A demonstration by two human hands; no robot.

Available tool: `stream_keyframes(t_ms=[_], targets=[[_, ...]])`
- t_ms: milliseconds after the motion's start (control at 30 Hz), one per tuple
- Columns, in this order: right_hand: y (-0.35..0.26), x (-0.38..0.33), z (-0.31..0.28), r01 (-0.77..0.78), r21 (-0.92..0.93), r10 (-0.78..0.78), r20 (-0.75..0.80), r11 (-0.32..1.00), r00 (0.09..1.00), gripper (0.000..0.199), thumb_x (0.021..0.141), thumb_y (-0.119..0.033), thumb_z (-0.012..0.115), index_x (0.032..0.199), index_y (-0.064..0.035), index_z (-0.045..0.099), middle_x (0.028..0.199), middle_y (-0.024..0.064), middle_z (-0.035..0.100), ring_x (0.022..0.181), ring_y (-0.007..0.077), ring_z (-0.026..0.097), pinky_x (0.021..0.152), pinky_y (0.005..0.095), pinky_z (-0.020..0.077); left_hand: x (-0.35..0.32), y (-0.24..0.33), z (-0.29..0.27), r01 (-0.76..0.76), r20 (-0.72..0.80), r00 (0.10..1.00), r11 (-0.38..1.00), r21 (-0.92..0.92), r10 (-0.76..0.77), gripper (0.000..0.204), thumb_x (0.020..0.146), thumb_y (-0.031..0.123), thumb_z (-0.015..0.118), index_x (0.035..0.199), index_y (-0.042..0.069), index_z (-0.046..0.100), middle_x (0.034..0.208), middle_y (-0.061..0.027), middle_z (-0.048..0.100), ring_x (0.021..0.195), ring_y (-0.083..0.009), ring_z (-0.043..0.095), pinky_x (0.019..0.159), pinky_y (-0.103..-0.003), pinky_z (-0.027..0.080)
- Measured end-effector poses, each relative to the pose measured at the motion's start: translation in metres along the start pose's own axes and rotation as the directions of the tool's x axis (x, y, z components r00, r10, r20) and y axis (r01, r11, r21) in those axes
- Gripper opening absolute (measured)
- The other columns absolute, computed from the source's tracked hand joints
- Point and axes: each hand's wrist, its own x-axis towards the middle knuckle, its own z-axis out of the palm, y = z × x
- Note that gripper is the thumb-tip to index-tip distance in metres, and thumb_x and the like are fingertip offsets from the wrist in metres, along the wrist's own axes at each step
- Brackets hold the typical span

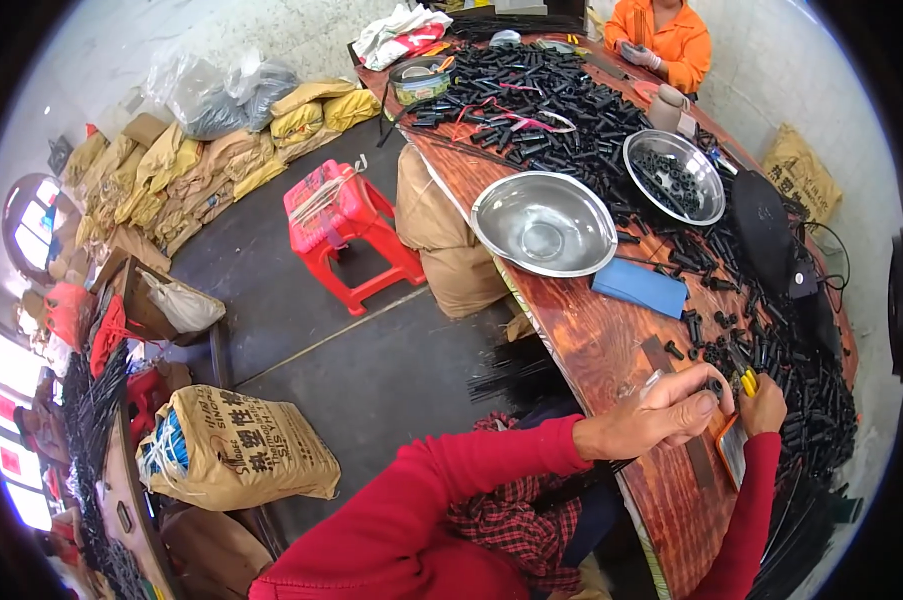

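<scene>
Red sleeves are seen nearest. Left hand [661, 415] is pinched on a small black tube [713, 384], held just left of the right hand [761, 405], whose fingers are closed on a yellow-handled tool [748, 381]. Its long axis cannot be told. Hard black tubes [801, 400] are piled beyond on the shiny wooden surface [591, 340]; farther off, two round metal bowls [543, 222].

A small black plastic tube piece [713, 384] sits pinched at the fingertips, just beside a yellow-handled tool [748, 381], above the reddish wooden table's near edge.
</scene>
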Motion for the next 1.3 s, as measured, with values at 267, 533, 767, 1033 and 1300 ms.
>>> stream_keyframes(t_ms=[267,533,767,1033,1300], targets=[[-0.003,0.0,0.002,0.004,-0.027,-0.004,0.02,1.0,1.0,0.023,0.075,-0.014,0.068,0.095,-0.004,0.067,0.089,0.0188,0.068,0.083,0.0382,0.065,0.072,0.0467,0.0519,0.004,-0.003,-0.003,-0.021,-0.011,1.0,1.0,0.013,0.021,0.041,0.101,0.043,0.048,0.111,0.003,0.048,0.065,0.0051,0.036,0.054,-0.003,0.03,0.049,-0.021,0.024],[-0.009,0.003,0.001,-0.011,0.015,0.011,0.03,1.0,0.999,0.025,0.076,-0.016,0.068,0.097,-0.0035,0.067,0.089,0.0192,0.068,0.083,0.0379,0.065,0.072,0.0462,0.052,0.005,-0.004,-0.006,-0.001,-0.021,1.0,1.0,0.007,0.002,0.041,0.101,0.042,0.048,0.111,0.003,0.049,0.066,0.0051,0.036,0.053,-0.003,0.029,0.05,-0.021,0.023],[-0.001,0.001,0.002,0.009,0.035,-0.01,0.027,0.999,1.0,0.026,0.075,-0.015,0.069,0.098,-0.0034,0.066,0.091,0.0191,0.067,0.084,0.0381,0.065,0.072,0.0459,0.051,0.006,-0.006,-0.007,-0.016,-0.008,1.0,1.0,-0.017,0.016,0.041,0.1,0.043,0.048,0.11,0.003,0.049,0.066,0.0049,0.036,0.055,-0.0033,0.031,0.05,-0.021,0.024],[-0.01,0.0,0.001,0.032,0.033,-0.032,0.022,0.999,0.999,0.025,0.075,-0.013,0.067,0.098,-0.0026,0.065,0.091,0.0199,0.067,0.085,0.0388,0.064,0.073,0.0467,0.0509,0.007,-0.008,-0.007,0.017,-0.018,1.0,1.0,-0.025,-0.017,0.04,0.1,0.042,0.05,0.111,0.004,0.049,0.067,0.0048,0.037,0.056,-0.0032,0.031,0.051,-0.021,0.025],[0.004,0.002,0.0,0.032,0.049,-0.033,0.014,0.998,0.999,0.024,0.075,-0.018,0.067,0.095,-0.0066,0.063,0.089,0.0188,0.067,0.085,0.0393,0.064,0.071,0.0492,0.0501,0.011,-0.015,-0.01,0.012,-0.086,0.996,0.998,0.056,-0.007,0.048,0.097,0.042,0.055,0.115,-0.002,0.048,0.065,0.0044,0.034,0.055,-0.0043,0.031,0.048,-0.021,0.026]])
